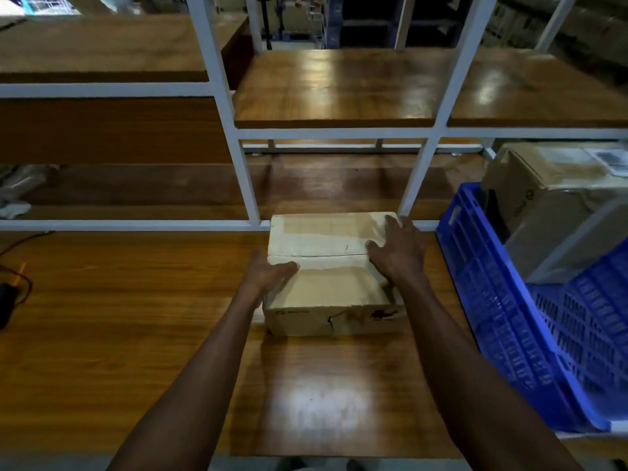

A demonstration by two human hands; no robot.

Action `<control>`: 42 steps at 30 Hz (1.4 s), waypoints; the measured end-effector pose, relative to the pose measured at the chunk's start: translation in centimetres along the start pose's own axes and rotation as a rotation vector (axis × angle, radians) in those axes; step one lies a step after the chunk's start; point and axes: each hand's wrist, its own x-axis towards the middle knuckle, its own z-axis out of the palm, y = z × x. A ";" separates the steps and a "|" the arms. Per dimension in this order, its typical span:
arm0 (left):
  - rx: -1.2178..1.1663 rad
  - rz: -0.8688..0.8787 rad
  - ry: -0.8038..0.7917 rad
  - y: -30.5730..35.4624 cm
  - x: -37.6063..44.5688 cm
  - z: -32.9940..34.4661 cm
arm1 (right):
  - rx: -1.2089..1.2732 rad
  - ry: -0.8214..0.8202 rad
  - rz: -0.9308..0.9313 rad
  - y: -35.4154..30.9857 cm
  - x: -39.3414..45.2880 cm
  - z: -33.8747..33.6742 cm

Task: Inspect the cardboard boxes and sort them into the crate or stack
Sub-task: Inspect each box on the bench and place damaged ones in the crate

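A taped cardboard box (323, 253) sits on the wooden table (119, 317), its near side torn and printed with a small logo. My left hand (272, 273) lies on the box's left top edge, thumb across the top. My right hand (399, 249) rests on the right top corner with fingers spread and fairly straight. To the right a blue plastic crate (503, 300) holds another cardboard box (557, 205) tilted inside it.
A white metal rack (251, 185) with wooden shelves rises right behind the box. A dark device with cables (8, 300) lies at the table's left edge. The crate overhangs the table's right side.
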 end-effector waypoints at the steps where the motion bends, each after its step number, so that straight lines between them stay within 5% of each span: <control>1: 0.052 -0.018 0.017 0.2 0.5 -0.1 | -0.036 -0.052 -0.042 -0.3 0.4 0.0; 3: 0.191 0.008 0.063 1.0 0.9 0.0 | -0.106 -0.125 -0.082 -0.4 0.8 0.3; 8: 0.458 0.405 0.310 3.3 1.0 1.5 | -0.126 -0.090 -0.112 0.2 -0.2 0.9; 11: 0.634 0.504 0.300 4.4 1.6 3.1 | -0.159 -0.102 -0.130 0.0 0.1 0.5; 18: 0.882 0.415 0.173 6.3 2.2 5.1 | -0.308 -0.224 -0.085 -2.3 1.7 -0.5; 42: 0.930 0.321 -0.042 7.0 1.1 7.2 | -0.298 -0.326 -0.211 -5.4 1.0 1.4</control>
